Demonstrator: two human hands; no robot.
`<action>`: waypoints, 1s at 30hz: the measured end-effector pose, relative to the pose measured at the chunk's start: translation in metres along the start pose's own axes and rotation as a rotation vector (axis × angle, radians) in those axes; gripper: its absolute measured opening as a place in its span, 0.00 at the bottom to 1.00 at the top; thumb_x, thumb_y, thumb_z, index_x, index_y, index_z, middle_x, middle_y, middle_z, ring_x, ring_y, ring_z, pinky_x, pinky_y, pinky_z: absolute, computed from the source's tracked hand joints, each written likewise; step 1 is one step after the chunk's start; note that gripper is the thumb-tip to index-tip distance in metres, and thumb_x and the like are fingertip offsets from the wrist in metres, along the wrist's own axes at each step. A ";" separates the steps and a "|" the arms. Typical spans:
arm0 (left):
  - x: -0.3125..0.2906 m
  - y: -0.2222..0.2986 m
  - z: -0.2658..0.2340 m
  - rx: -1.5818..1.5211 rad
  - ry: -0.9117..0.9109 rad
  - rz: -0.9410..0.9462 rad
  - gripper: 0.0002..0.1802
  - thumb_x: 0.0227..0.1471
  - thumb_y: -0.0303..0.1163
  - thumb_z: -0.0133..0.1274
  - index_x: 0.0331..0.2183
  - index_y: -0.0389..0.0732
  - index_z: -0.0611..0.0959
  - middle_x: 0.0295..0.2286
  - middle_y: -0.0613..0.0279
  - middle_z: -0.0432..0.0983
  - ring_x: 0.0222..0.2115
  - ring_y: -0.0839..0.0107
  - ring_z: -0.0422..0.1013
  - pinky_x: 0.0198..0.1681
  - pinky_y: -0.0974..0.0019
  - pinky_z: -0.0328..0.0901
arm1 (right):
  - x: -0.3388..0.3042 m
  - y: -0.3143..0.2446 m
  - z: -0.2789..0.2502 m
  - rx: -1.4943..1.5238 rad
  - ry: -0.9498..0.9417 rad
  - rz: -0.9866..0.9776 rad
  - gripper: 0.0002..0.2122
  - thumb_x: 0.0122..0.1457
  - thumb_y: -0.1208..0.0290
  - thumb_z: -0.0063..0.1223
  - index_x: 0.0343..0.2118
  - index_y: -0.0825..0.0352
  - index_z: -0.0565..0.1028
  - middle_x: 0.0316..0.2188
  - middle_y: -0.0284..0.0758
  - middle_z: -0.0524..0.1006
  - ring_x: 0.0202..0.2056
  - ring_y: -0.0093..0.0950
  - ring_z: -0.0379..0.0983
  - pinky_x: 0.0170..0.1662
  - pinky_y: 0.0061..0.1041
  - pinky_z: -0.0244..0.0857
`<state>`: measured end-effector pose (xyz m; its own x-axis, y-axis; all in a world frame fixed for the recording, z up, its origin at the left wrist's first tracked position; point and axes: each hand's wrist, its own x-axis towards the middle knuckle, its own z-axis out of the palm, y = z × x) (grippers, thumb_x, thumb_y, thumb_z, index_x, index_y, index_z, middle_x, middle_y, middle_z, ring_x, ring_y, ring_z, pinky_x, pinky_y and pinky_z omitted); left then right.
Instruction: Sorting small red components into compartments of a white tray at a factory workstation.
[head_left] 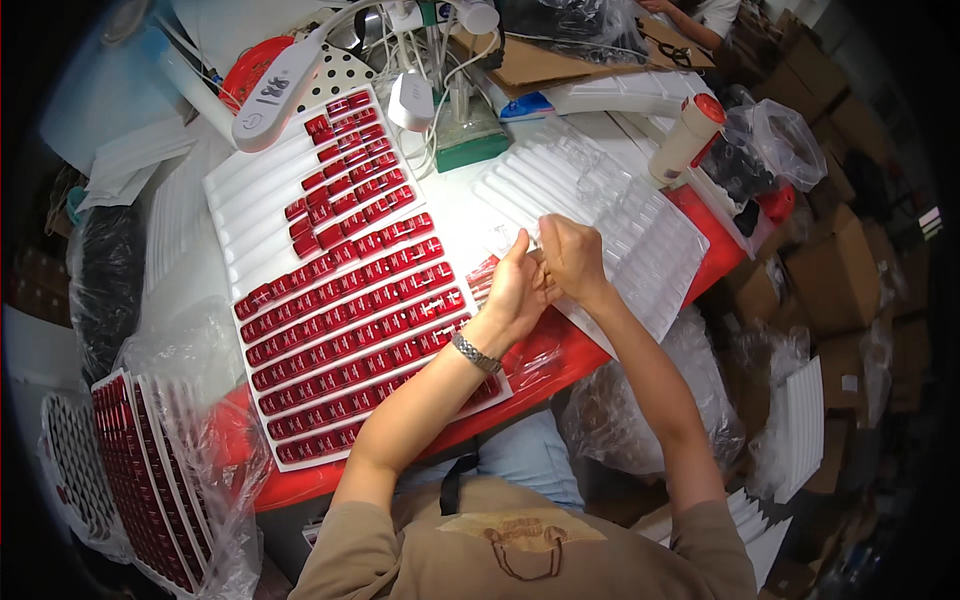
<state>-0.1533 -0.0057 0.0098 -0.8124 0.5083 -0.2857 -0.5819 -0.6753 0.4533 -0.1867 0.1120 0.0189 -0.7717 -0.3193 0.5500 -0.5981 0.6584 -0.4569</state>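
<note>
A single head-worn fisheye view looks steeply down from above the red table [640,345], close enough that the person's own chest and forearms fill the lower edge below it; the table's far side curves toward the upper rim

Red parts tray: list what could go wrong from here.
1. The tray reaches the table's near edge under the left hand's forearm; a nudge could tip it and spill the red parts.
2. Both hands work a small clear piece, with the right hand over the clear trays; if dropped, it may be hard to spot.
3. The bottle stands near the far edge and might topple.
</note>
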 end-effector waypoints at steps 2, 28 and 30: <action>0.000 -0.003 0.006 0.075 0.062 0.014 0.29 0.58 0.55 0.33 0.39 0.39 0.74 0.36 0.59 0.75 0.38 0.68 0.69 0.48 0.63 0.58 | -0.003 0.000 -0.002 0.044 0.089 0.104 0.09 0.57 0.70 0.44 0.23 0.67 0.70 0.18 0.42 0.72 0.21 0.40 0.71 0.22 0.34 0.62; -0.094 -0.001 0.161 0.111 -0.759 0.347 0.30 0.59 0.46 0.30 0.36 0.31 0.79 0.35 0.49 0.74 0.38 0.59 0.68 0.50 0.62 0.55 | -0.060 0.361 -0.173 -0.606 0.574 0.613 0.08 0.51 0.73 0.50 0.35 0.63 0.75 0.32 0.43 0.77 0.35 0.44 0.73 0.39 0.37 0.66; -0.105 -0.014 0.158 0.114 -0.722 0.354 0.30 0.58 0.47 0.30 0.37 0.31 0.78 0.36 0.49 0.74 0.39 0.59 0.67 0.50 0.62 0.55 | -0.044 0.330 -0.162 -0.987 0.299 0.469 0.08 0.51 0.71 0.48 0.33 0.59 0.78 0.30 0.42 0.76 0.34 0.44 0.72 0.37 0.39 0.66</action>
<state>-0.0539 0.0351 0.1671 -0.7006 0.5203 0.4883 -0.2554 -0.8218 0.5092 -0.3151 0.4535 -0.0430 -0.7126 0.1889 0.6756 0.2710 0.9624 0.0167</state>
